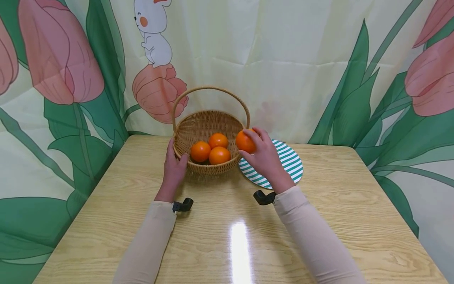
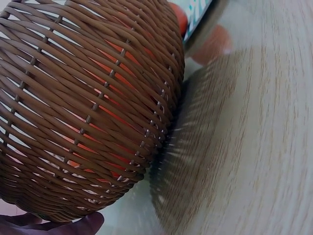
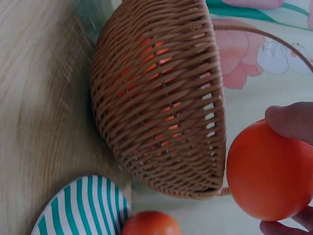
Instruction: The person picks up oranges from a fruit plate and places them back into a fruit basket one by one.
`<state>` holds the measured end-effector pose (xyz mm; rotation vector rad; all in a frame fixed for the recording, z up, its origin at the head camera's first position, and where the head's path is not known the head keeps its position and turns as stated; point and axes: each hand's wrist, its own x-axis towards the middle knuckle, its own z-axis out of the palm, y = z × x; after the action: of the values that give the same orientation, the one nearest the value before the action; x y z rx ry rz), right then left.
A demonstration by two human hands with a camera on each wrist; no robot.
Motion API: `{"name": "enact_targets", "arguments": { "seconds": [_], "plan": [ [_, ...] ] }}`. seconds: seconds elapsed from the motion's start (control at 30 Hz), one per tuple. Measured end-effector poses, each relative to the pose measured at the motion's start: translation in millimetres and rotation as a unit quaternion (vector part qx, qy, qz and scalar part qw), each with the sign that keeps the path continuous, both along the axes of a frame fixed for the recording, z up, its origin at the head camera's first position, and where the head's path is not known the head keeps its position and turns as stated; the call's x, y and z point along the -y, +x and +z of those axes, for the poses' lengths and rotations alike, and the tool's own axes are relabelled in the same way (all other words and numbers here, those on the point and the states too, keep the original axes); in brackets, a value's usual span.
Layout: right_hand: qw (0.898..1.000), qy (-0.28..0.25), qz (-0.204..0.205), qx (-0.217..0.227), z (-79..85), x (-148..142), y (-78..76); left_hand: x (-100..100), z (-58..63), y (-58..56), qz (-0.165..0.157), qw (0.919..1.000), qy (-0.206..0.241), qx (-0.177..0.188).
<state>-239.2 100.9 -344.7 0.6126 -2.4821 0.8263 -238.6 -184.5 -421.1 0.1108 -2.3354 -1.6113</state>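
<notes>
A wicker basket (image 1: 213, 169) with a tall arched handle stands toward the back of the table. Inside it lie three oranges, one at the left (image 1: 200, 151), one behind (image 1: 218, 140) and one in front (image 1: 219, 155). My left hand (image 1: 174, 165) grips the basket's left rim; its fingertips also show low in the left wrist view. At the basket's right rim my right hand (image 1: 266, 156) holds another orange (image 3: 269, 171) between thumb and fingers, at rim height. Beneath that hand is a round green-and-white striped mat (image 1: 292, 165), and an orange (image 3: 151, 224) shows beside its stripes in the right wrist view.
The light wooden table (image 1: 213, 236) ends at a curtain (image 1: 283, 79) printed with tulips and a rabbit, close behind the basket. Each wrist carries a black camera mount, the left one (image 1: 183, 204) and the right one (image 1: 264, 197).
</notes>
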Motion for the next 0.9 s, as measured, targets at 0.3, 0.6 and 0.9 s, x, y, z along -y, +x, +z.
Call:
{"name": "enact_targets", "arguments": {
  "seconds": [0.3, 0.6, 0.9],
  "plan": [
    [1.000, -0.003, 0.011, -0.016, -0.5, 11, -5.0, 0, 0.2, 0.2, -0.003, 0.9999, -0.005, -0.009],
    [1.000, -0.004, 0.016, -0.022, -2.0, 22, -10.2, 0, -0.2, 0.4, -0.002, 0.9999, -0.011, -0.010],
    [1.000, 0.011, 0.013, 0.010, -6.9, 29, -16.9, 0, -1.8, -0.6, 0.001, 0.9999, -0.013, -0.005]
  ]
}}
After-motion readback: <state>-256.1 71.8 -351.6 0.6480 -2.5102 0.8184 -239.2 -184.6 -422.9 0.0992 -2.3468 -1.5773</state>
